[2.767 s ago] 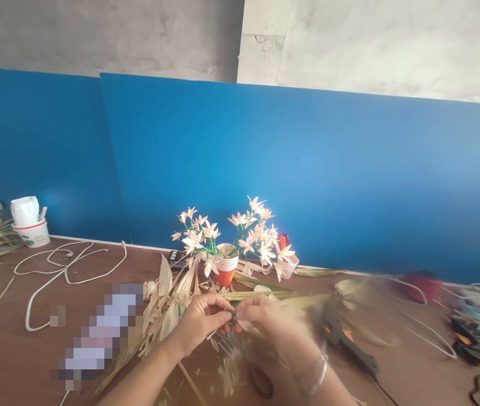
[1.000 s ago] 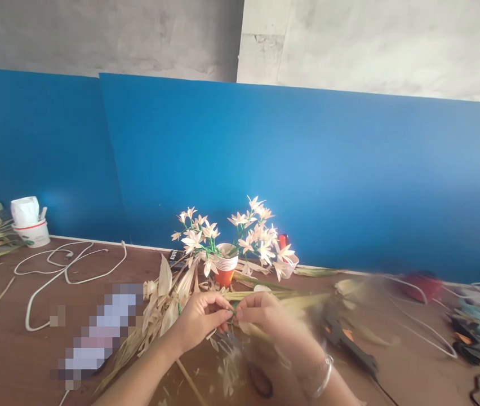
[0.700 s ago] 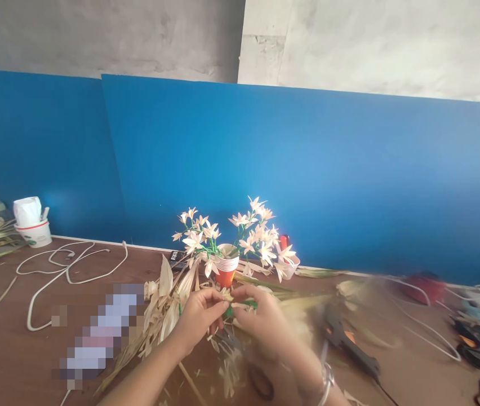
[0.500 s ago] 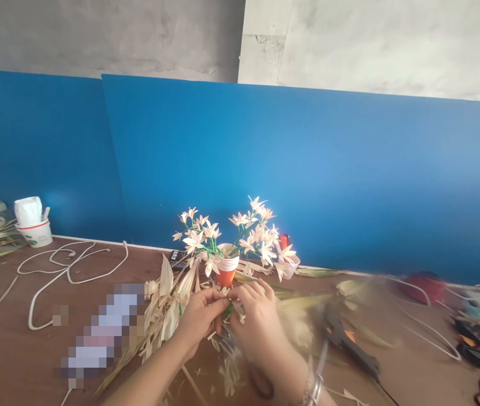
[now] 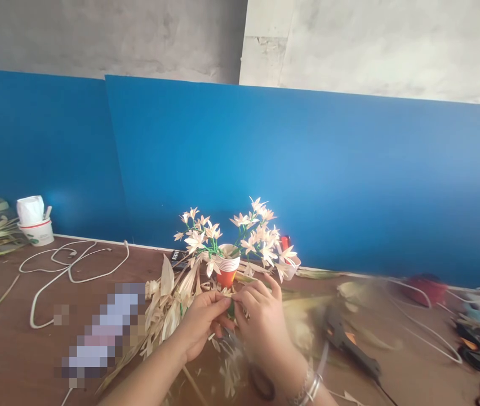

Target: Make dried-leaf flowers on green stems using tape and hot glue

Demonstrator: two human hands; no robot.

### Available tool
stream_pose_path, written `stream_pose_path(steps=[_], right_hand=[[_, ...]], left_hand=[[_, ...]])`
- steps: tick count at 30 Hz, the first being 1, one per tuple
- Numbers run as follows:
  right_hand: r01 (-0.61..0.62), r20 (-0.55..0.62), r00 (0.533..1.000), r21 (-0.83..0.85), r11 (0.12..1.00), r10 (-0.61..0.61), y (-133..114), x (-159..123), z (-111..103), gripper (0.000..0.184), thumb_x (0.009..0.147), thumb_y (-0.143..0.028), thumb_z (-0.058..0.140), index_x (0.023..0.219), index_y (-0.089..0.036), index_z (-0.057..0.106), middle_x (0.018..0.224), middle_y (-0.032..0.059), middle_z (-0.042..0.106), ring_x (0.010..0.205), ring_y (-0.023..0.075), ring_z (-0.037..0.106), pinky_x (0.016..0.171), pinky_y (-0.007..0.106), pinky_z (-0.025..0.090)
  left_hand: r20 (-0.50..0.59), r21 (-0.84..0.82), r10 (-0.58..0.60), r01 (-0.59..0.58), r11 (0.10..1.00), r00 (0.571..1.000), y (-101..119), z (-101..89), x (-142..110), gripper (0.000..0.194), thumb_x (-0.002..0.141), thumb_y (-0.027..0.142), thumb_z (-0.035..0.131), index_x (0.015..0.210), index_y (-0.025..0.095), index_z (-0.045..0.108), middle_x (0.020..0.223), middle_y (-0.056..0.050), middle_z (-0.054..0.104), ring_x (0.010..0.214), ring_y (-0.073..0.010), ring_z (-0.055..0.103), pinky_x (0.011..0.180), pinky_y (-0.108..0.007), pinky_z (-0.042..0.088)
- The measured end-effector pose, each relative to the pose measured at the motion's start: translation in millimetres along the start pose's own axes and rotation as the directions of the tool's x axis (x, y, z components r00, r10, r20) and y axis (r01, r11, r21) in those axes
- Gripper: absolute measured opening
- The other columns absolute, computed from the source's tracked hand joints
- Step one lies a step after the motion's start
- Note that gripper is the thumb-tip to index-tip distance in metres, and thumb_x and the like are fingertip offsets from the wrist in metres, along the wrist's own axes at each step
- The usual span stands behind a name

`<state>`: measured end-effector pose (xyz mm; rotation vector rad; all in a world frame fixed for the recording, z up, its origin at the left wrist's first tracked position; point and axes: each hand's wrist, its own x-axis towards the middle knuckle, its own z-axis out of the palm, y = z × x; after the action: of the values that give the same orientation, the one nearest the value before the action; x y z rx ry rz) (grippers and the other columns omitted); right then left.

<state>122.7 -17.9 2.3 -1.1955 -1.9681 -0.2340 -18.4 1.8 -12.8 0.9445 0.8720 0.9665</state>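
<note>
Your two hands meet over a small pale-and-green piece, just in front of the paper cups.
The fingertips of your left hand are pinched together on it, seemingly to steady it, while your right hand has thumb and forefinger closed at the same spot, probably for fine control; your fingers hide most of it. The flower sprigs lean out either side of the cups, perhaps stood there to keep the blossoms uncrushed. Dried husks lie by your left hand, and a glue gun rests within reach on your right. Beneath is a brown table, backed by a blue panel and bare grey wall.
</note>
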Motion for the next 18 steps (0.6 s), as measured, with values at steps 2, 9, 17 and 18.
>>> stream_pose_path(steps=[2,9,17,18], right_hand=[[0.01,-0.008,1.0,-0.001,1.0,-0.01,0,0,0,0.016,0.079,-0.009,0.053,0.07,-0.022,0.057,0.067,-0.0025,0.061,0.076,0.0156,0.053,0.102,0.044,0.02],[0.006,-0.019,1.0,0.035,0.999,-0.005,0,1,-1,0.014,0.079,-0.012,0.055,0.071,-0.022,0.06,0.07,-0.0023,0.064,0.078,0.0158,0.054,0.103,0.044,0.02],[-0.154,0.081,0.987,0.264,0.952,0.137,0,7,-6,0.016,0.073,-0.008,0.059,0.072,-0.023,0.065,0.075,-0.0005,0.067,0.079,0.0181,0.058,0.091,0.041,0.033],[-0.181,0.102,0.982,0.289,0.94,0.158,0,7,-6,0.017,0.072,-0.008,0.058,0.071,-0.023,0.066,0.074,-0.0002,0.067,0.079,0.0183,0.059,0.089,0.04,0.036]], left_hand=[[0.017,-0.005,-0.004,0.004,1.0,1.0,1,0.5,-1,0.034,0.062,0.042,0.074,0.073,0.015,0.056,0.062,0.001,0.064,0.048,-0.0094,0.06,0.037,-0.015,0.032],[0.038,0.157,0.158,-0.162,0.974,0.987,4,-5.2,4,0.032,0.063,0.043,0.073,0.069,0.016,0.057,0.059,0.001,0.063,0.054,-0.0143,0.063,0.053,-0.024,0.048],[0.067,0.356,0.377,-0.375,0.856,0.924,4,-16.9,4,0.015,0.071,0.033,0.066,0.07,0.019,0.066,0.065,-0.001,0.064,0.062,-0.0173,0.064,0.06,-0.027,0.052],[0.064,0.376,0.389,-0.383,0.843,0.919,4,-17.7,4,0.014,0.071,0.032,0.067,0.07,0.019,0.067,0.065,-0.002,0.065,0.063,-0.0177,0.064,0.06,-0.027,0.052]])
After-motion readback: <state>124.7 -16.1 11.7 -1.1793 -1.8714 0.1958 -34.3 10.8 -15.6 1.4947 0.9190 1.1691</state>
